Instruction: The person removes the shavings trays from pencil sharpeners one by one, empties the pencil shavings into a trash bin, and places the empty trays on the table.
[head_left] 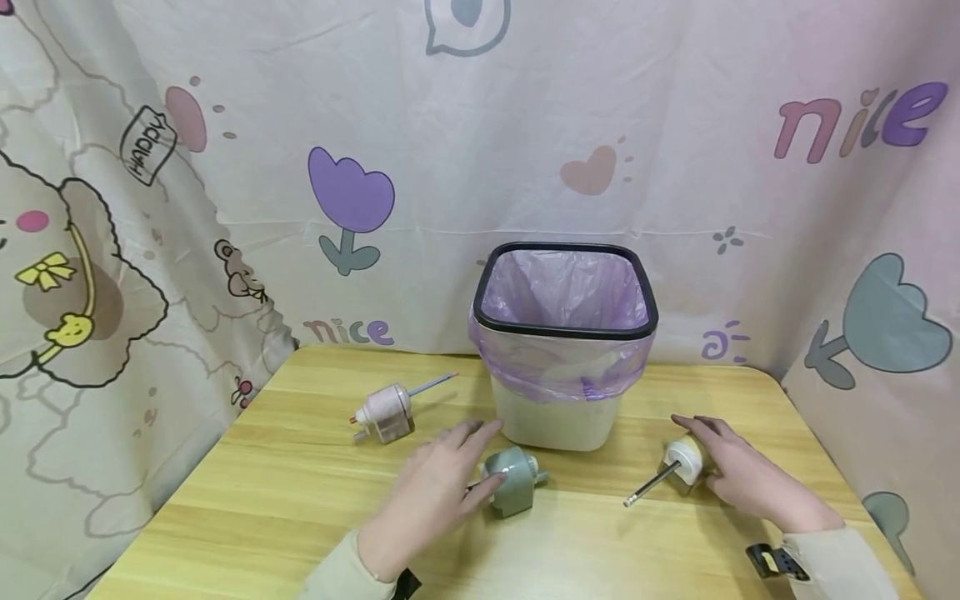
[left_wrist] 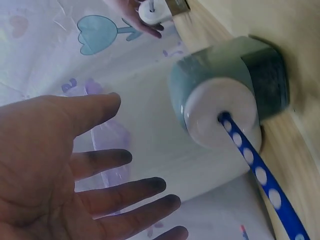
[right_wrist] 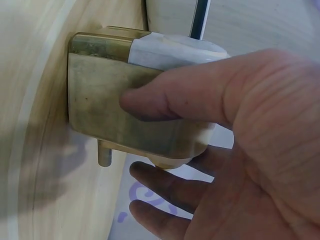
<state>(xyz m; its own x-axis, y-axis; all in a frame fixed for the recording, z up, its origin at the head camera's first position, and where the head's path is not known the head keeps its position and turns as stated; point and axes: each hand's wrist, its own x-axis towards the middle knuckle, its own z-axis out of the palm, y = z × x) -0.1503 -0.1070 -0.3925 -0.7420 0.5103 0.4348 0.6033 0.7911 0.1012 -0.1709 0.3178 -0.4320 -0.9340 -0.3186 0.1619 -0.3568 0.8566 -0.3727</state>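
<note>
My left hand [head_left: 429,492] is beside a grey-green pencil sharpener [head_left: 517,479], its fingers spread and apart from it in the left wrist view. From the sharpener's white front sticks a blue pencil with white dots [left_wrist: 248,156]. On the right, my right hand [head_left: 746,477] reaches around a yellow pencil sharpener [right_wrist: 95,95] with a white front. Its thumb overlaps the sharpener's side in the right wrist view, while the other fingers stretch out loosely past the far side. A dark pencil [head_left: 654,483] juts from this sharpener toward the front.
A white trash bin [head_left: 555,425] with a black rim and purple liner stands at the table's back middle. Left of it, a pale pinkish pencil sharpener [head_left: 387,412] holds a blue pencil [head_left: 433,384]. A printed curtain [head_left: 450,167] hangs behind the wooden table [head_left: 247,467].
</note>
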